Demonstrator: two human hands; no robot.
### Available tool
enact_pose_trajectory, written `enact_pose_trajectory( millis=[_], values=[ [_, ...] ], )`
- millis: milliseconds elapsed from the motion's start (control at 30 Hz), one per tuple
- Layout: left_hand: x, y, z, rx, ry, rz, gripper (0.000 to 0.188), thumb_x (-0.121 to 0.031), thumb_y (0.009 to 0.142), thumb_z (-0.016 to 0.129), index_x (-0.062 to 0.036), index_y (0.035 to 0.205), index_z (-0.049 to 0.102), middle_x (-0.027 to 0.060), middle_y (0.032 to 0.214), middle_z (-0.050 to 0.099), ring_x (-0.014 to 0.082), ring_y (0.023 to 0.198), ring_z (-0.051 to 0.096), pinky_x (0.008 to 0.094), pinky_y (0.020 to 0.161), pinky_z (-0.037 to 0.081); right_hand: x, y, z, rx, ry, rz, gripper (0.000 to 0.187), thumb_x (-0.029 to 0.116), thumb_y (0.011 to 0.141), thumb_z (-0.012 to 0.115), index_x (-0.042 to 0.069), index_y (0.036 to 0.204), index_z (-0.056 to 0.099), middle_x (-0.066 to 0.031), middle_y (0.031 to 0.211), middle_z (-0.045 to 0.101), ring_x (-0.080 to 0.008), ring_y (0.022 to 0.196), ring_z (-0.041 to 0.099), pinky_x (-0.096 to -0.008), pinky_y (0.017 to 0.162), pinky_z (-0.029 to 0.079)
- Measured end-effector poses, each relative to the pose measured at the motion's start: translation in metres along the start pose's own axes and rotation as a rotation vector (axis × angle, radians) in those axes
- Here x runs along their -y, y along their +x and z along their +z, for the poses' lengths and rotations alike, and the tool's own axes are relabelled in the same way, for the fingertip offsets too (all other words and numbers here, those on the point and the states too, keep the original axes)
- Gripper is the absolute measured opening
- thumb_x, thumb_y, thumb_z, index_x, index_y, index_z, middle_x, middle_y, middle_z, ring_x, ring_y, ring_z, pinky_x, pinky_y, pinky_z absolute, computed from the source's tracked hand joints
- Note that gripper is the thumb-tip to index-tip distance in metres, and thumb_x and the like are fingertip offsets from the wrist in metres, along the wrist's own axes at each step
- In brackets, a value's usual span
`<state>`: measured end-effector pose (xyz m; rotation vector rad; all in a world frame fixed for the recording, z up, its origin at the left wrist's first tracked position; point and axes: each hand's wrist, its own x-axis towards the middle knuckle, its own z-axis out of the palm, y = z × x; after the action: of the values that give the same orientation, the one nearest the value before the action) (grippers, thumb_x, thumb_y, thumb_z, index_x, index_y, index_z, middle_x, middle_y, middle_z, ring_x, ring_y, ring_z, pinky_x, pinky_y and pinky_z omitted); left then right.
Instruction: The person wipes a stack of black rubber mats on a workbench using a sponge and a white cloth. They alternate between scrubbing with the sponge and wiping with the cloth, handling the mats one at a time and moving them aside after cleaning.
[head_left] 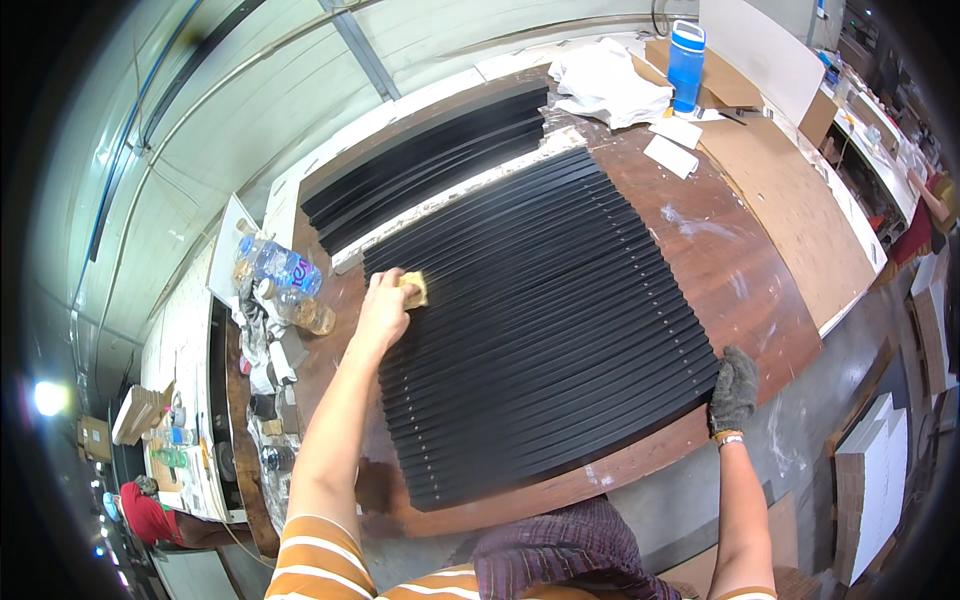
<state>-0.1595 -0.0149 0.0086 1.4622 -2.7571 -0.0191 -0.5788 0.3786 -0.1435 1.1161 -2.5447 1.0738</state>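
A wide panel of black slats, laid side by side in ridges, lies on the brown table. Pinched in the fingers of my bare left hand is a yellow sponge, which touches the slats near their left ends. Small light dots run in rows across both ends of the slats. My right hand wears a dark grey work glove and rests against the slat ends at the near right corner, its fingers stretched along that edge. Farther back lies a second stack of black slats, beyond a white-smeared strip.
Plastic bottles and rags crowd the table's left side. At the back right stand a blue bottle, a white cloth and brown cardboard. White-faced boards lean at right. Other people work at the far left and far right.
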Motion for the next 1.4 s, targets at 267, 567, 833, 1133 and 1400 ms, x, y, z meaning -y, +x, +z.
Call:
enact_pose_trajectory(
  millis=[267, 567, 833, 1133, 1400],
  values=[
    [-0.11, 0.036, 0.057, -0.072, -0.284, 0.523, 0.052, 0.006, 0.084, 0.067, -0.0181, 0.129, 0.072, 0.0158, 0.146, 0.056, 0.0347, 0.134, 0.054, 0.04, 0.115, 0.046, 0.004, 0.002, -0.001, -0.012, 0.05, 0.017, 0.025, 0.013, 0.095, 0.06, 0.002, 0.113, 0.073, -0.0188, 0.12, 0.072, -0.0385, 0.116, 0.062, -0.0479, 0.108, 0.045],
    [0.028, -0.018, -0.023, 0.259, 0.157, 0.201, 0.026, -0.006, 0.081, 0.074, -0.0169, 0.103, 0.082, 0.0095, 0.118, 0.069, 0.0319, 0.11, 0.063, 0.0419, 0.098, 0.053, 0.011, 0.001, -0.005, -0.036, 0.093, 0.008, 0.021, 0.014, 0.093, 0.062, 0.003, 0.106, 0.073, -0.0176, 0.118, 0.072, -0.0396, 0.114, 0.062, -0.0493, 0.107, 0.045],
    [-0.161, 0.095, 0.001, 0.151, -0.224, 0.374, 0.046, 0.005, 0.087, 0.064, -0.0092, 0.131, 0.069, 0.018, 0.143, 0.056, 0.0377, 0.133, 0.056, 0.0427, 0.113, 0.047, 0.019, 0.007, -0.014, -0.015, 0.098, 0.014, 0.024, 0.014, 0.089, 0.064, 0.002, 0.107, 0.073, -0.0188, 0.115, 0.071, -0.042, 0.112, 0.063, -0.0518, 0.107, 0.045],
    [-0.319, 0.19, 0.045, 0.166, -0.391, 0.61, 0.046, -0.002, 0.091, 0.07, -0.0139, 0.135, 0.068, 0.0187, 0.15, 0.051, 0.0382, 0.136, 0.053, 0.0423, 0.114, 0.046, 0.018, 0.01, -0.019, 0.003, 0.072, -0.024, 0.019, 0.013, 0.082, 0.068, 0.004, 0.098, 0.07, -0.0171, 0.118, 0.071, -0.041, 0.112, 0.063, -0.0527, 0.108, 0.045],
    [-0.141, 0.097, 0.044, 0.264, -0.211, 0.59, 0.042, 0.002, 0.089, 0.069, -0.0161, 0.127, 0.072, 0.0156, 0.145, 0.054, 0.0354, 0.134, 0.054, 0.0435, 0.113, 0.046, 0.016, 0.008, -0.014, -0.028, 0.097, -0.042, 0.018, 0.012, 0.082, 0.067, 0.004, 0.097, 0.07, -0.0164, 0.116, 0.071, -0.0406, 0.112, 0.063, -0.053, 0.108, 0.045]
  ],
)
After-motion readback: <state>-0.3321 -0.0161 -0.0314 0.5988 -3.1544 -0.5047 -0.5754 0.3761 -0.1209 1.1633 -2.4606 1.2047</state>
